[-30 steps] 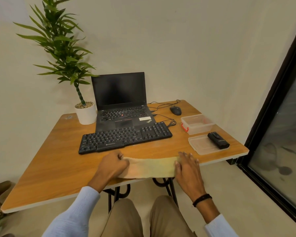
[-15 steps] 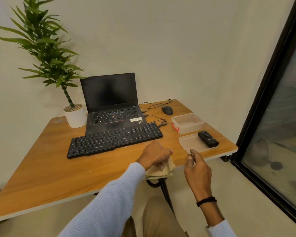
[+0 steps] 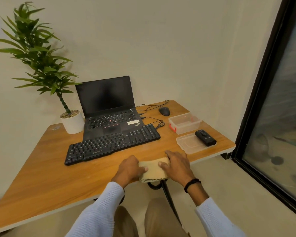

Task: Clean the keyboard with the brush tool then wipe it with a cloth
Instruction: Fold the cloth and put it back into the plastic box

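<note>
a plain cream wall [image 3: 161, 40] fills the upper frame, a black-framed glass door [image 3: 280, 108] stands right, grey floor [image 3: 229, 194] lower right.

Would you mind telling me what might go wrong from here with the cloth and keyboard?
1. The cloth, gripped by the left hand and right hand, overhangs the near edge of the table; a loosened grip might drop it.
2. Wiping the right end of the keyboard may snag the coiled cable beside it.
3. The keyboard sits right before the laptop; firm strokes could shove them together.
</note>
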